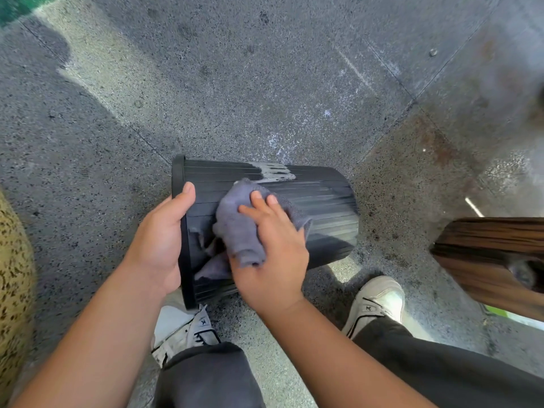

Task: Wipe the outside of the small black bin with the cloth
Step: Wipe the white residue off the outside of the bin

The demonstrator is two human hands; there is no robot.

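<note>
The small black bin (321, 207) lies on its side on the stone floor, its rim to the left and its ribbed wall facing up. A pale smear (273, 171) marks the wall's far side. My left hand (160, 240) grips the bin at the rim end, thumb over the edge. A crumpled grey cloth (240, 231) rests on the bin's wall, and my right hand (272, 257) presses on it with the fingers spread over the cloth.
My two white shoes (185, 328) (376, 301) stand just below the bin. A brown wooden object (494, 254) juts in from the right. A yellow speckled thing (14, 275) fills the left edge. Grey speckled floor (235, 83) stretches beyond the bin.
</note>
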